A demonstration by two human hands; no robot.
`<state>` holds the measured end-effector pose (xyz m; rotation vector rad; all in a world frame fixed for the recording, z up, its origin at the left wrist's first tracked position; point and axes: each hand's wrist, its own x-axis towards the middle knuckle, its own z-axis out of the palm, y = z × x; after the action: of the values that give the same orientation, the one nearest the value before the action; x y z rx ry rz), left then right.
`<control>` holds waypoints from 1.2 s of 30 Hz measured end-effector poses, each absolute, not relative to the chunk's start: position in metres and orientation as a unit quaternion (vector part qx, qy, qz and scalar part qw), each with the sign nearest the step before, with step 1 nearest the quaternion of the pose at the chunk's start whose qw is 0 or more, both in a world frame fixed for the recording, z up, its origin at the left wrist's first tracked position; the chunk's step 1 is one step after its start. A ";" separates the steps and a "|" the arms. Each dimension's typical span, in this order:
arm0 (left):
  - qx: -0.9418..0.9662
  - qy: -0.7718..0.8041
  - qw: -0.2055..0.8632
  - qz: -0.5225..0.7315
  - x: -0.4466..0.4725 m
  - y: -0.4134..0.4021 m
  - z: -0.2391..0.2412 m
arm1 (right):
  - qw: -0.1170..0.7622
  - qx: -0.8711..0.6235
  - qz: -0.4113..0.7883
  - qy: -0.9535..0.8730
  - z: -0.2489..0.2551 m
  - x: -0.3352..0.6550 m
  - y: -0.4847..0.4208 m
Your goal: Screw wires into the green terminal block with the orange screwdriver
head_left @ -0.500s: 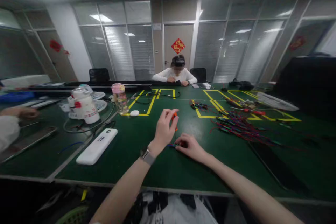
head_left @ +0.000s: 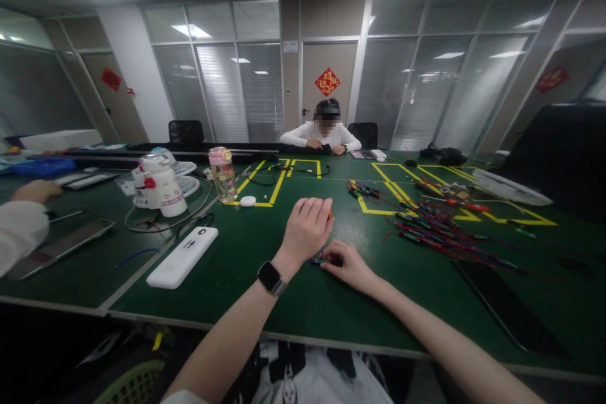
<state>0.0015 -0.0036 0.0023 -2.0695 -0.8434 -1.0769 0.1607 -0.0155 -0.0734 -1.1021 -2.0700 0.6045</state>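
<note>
Small wired component (head_left: 315,261), one: at the bench (head_left: 331,312) surface, pinched by right hand (head_left: 349,265); apparently mid-work, completion not discernible. Orange tool (head_left: 330,215), mostly hidden: gripped in left hand (head_left: 307,227). Wire heap (head_left: 438,230), rightward: finished or pending, cannot tell.

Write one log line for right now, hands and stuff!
left hand: holds orange thing, mostly hidden | right hand: at small part on table | wires: heaped at right

The left arm (head_left: 227,336) and right arm (head_left: 440,338) reach forward and slant in. The left hand (head_left: 305,230) is a bit higher, its fingers (head_left: 311,207) bent over. The right hand (head_left: 353,266) is lower, close by, its fingers curled in.
</note>
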 end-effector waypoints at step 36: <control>-0.809 -0.218 0.285 -0.466 0.003 -0.010 0.003 | 0.357 -0.406 0.222 -0.811 -0.074 0.161 -0.016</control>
<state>0.0034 -0.0101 0.0030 -2.1633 -0.5819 -1.2452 0.1608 -0.0159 -0.0735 -1.0475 -2.0941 0.5724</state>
